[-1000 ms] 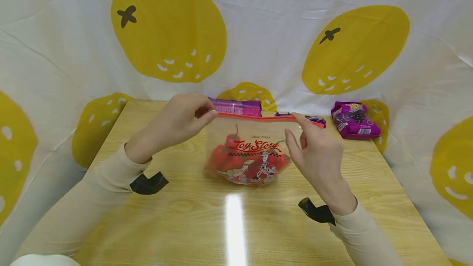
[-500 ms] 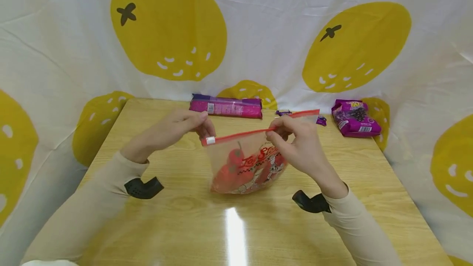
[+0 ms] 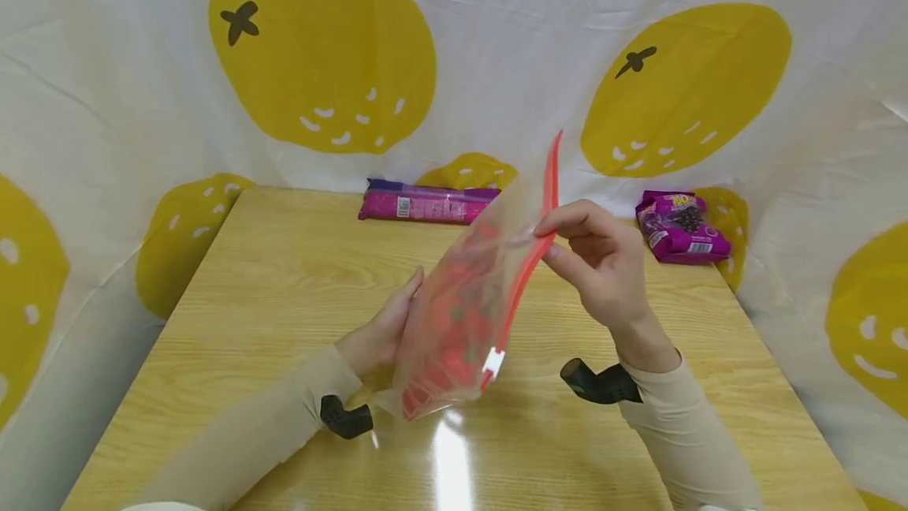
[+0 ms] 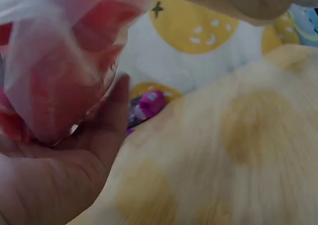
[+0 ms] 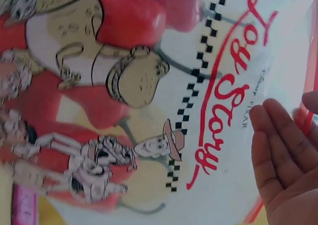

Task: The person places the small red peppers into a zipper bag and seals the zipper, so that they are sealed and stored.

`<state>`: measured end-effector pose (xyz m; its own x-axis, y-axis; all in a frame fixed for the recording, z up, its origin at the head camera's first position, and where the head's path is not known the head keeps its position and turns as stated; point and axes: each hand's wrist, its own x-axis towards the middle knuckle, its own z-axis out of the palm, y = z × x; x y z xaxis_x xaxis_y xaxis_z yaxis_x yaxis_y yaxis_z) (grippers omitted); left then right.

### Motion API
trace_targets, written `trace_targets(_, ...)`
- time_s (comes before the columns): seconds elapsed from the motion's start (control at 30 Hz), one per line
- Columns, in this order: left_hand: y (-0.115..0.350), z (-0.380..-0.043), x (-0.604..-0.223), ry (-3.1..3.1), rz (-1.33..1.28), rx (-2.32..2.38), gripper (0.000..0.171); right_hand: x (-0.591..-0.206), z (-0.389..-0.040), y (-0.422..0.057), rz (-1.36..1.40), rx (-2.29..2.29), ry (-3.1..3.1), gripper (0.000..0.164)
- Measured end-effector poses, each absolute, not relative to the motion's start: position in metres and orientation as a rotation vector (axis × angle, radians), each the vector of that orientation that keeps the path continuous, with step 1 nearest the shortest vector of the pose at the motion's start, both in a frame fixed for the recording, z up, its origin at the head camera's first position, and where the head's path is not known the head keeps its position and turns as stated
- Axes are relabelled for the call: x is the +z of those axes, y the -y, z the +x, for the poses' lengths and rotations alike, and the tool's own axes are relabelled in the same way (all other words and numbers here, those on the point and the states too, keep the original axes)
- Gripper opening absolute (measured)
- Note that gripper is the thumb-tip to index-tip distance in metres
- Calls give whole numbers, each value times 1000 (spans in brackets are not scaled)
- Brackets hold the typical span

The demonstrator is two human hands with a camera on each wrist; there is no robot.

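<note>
A translucent slider zip bag (image 3: 454, 314) with a red zip edge and "Toy Story" print is tilted above the table, holding several red, fruit-like pieces (image 5: 129, 16) with thin stems. Its white slider (image 3: 494, 362) sits near the lower end of the zip. My right hand (image 3: 606, 259) pinches the red zip edge (image 3: 521, 278) between thumb and fingers. From the left, my left hand (image 3: 379, 333) supports the filled part of the bag; in the left wrist view the bag rests on the palm (image 4: 54, 180) with the thumb extended. Some left fingers are hidden by the bag.
Along the back of the wooden table (image 3: 284, 274) lies a long purple packet (image 3: 426, 203), partly behind the bag. A puffy purple packet (image 3: 681, 229) stands at the back right. Behind them hangs a white curtain (image 3: 511, 61) with large yellow fruit prints.
The bag has turned from upright and facing me to tilted, its zip edge swung to the right. My left hand has left the zip's left end and gone under the bag's filled side.
</note>
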<state>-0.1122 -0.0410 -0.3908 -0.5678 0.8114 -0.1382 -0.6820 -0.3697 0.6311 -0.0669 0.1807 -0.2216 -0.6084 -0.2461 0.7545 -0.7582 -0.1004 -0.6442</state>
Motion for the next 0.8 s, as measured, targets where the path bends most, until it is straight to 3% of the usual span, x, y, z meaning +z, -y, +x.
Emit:
trace_targets(0.07, 51, -114, -388, -707, 330, 2072, 55, -224, -69, -190, 1055, 1864, 1770, 11)
trace_targets(0.17, 73, -121, -387, -619, 449, 2142, 45, -234, -72, -209, 973, 2040, 1788, 25)
trace_targets(0.33, 110, -133, -384, -1093, 305, 2159, 35, -267, -80, -237, 558, 2006, 2233, 17)
trace_targets(0.4, 118, -137, -379, -1345, 239, 2061, 44, -283, -86, -244, 377, 1878, 2480, 10)
trace_targets(0.5, 122, -144, -376, -1650, 169, 1891, 60, -307, -96, -248, 258, 1739, 2750, 14)
trace_targets(0.8, 116, -162, -386, -1996, 23, 1638, 81, -359, -122, -245, 184, 1701, 2965, 21)
